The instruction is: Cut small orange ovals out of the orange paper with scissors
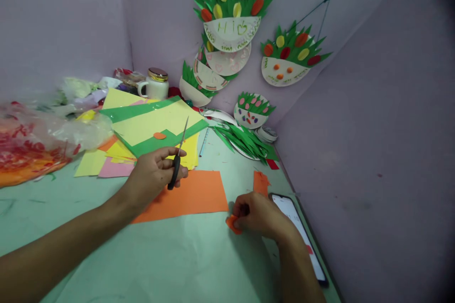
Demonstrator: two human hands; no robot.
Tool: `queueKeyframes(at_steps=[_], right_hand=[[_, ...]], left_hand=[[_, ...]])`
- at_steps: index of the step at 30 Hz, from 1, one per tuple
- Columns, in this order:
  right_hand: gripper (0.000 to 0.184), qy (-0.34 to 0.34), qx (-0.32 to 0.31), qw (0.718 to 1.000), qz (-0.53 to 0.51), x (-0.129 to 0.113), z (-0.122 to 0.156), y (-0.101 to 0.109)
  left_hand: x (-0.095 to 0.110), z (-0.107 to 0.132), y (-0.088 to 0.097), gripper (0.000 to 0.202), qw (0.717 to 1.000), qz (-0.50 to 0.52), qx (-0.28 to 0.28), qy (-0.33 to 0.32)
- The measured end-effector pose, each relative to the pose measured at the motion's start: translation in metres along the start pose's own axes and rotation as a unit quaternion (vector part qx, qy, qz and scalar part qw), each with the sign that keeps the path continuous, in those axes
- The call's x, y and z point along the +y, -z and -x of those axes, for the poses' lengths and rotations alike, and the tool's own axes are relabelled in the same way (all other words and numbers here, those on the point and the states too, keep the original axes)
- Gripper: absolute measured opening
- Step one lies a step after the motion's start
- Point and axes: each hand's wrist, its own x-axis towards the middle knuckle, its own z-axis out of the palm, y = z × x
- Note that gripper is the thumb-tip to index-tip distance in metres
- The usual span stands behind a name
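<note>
My left hand [156, 173] is closed on the black handle of a pair of scissors [175, 170], whose blades point up and away from me. Under that hand lies a large sheet of orange paper [199, 195]. Beyond the sheet's right end, my right hand [254, 213] pinches a small piece of orange paper [233, 224] low over the table. Just behind the right hand is an orange paper strip [260, 182]. A small orange oval [159, 136] rests on the stacked yellow and green sheets [142, 125] at the back.
A phone [298, 232] lies along the table's right edge. Cut green paper leaves [245, 139] are heaped on a plate at the back. Plastic bags [46, 137] crowd the left side, near a white mug [156, 86]. Decorated half plates [232, 33] hang on the wall.
</note>
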Motion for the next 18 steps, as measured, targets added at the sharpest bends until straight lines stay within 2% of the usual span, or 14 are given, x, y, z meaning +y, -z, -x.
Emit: queueKeyframes(at_steps=[5,10,15,18], right_hand=[[0.01,0.026,-0.004,0.992,-0.12,0.011,-0.002,0.004],[0.022,-0.001,0.033,0.943,-0.332,0.005,-0.017,0.013],[0.018,-0.04,0.099,0.95,-0.294,-0.013,-0.058,0.031],[0.016,-0.062,0.139,0.957,-0.247,-0.01,-0.079,0.048]], left_hand=[[0.002,0.002,0.0,0.042,1.0,-0.001,0.002,0.005],[0.0,0.001,0.002,0.044,1.0,0.012,-0.007,0.004],[0.002,0.001,0.004,0.043,1.0,0.014,-0.009,0.0],[0.004,0.002,0.005,0.043,1.0,0.017,-0.01,0.003]])
